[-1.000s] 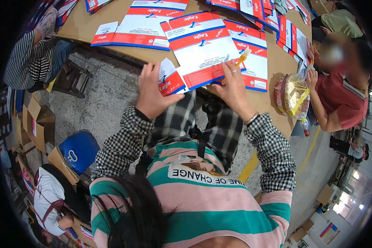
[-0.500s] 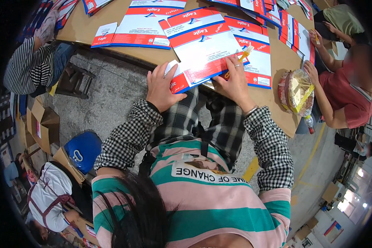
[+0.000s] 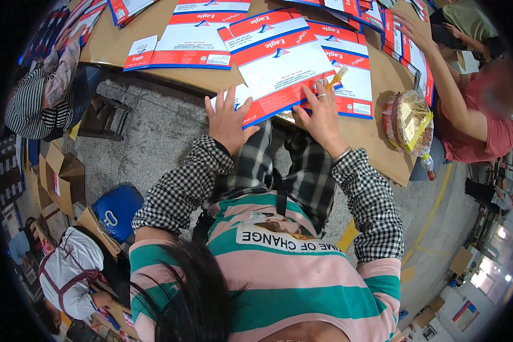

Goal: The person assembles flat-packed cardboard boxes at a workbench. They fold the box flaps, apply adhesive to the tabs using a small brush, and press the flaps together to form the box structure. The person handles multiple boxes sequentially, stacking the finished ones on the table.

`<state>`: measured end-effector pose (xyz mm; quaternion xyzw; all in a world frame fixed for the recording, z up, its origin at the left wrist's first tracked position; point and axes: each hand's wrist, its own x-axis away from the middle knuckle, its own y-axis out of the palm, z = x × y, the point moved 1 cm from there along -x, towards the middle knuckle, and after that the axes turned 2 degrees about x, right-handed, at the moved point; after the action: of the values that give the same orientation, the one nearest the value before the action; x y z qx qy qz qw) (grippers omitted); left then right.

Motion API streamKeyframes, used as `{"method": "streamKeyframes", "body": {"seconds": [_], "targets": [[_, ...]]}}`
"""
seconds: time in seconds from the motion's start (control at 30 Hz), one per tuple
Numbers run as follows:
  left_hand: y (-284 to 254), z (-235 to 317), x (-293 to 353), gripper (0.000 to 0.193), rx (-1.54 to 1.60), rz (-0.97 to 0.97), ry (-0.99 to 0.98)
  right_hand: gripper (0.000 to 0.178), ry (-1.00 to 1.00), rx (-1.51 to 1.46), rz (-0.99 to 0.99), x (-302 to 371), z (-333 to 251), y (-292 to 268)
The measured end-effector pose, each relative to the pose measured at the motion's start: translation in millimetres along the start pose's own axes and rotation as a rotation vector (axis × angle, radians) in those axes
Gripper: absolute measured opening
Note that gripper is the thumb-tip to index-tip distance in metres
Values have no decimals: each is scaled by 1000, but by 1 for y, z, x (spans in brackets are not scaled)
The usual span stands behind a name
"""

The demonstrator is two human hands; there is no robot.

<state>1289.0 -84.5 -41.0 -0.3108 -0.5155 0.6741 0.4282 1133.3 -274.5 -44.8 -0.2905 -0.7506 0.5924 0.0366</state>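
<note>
In front of me, at the table's near edge, lies a flat, printed red, white and blue cardboard box blank [image 3: 282, 65]. My left hand [image 3: 228, 122] rests on its near left flap, fingers spread and thumb apart. At the near right corner is my right hand [image 3: 320, 117], a ring on one finger. It keeps a small brush [image 3: 339, 76] with a yellowish handle tucked in its fingers, pale bristles pointing away from me. The fingertips also press on the blank. Part of the brush handle is hidden under the hand.
More printed blanks [image 3: 196, 37] lie across the brown table [image 3: 390, 159]. A plastic-lined tub with yellow tape [image 3: 407, 122] stands at the right edge. Beside it a person in red [image 3: 467, 119] reaches over a stack. Left are a wooden stool [image 3: 104, 118] and an open carton [image 3: 62, 176].
My left hand has shifted slightly right, its fingers lying flatter across the flap. My right hand stays at the corner with the brush. The person in red has raised an arm over the stack.
</note>
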Motion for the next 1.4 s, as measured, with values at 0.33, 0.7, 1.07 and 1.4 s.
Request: {"method": "streamKeyframes", "body": {"seconds": [0.33,0.7,1.07,1.4], "targets": [[9,-6,10,74,176,346,-671,37,-40,-65,-24,30,-37,-4],[13,-25,15,22,2056,324,-829,42,116,-232,113,18,-53,-46],[-66,-237,-4,27,1734,786,-639,27,523,-514,537,22,5,-133],[-43,-343,-101,20,1482,710,-990,25,589,-448,575,41,10,-136]]}}
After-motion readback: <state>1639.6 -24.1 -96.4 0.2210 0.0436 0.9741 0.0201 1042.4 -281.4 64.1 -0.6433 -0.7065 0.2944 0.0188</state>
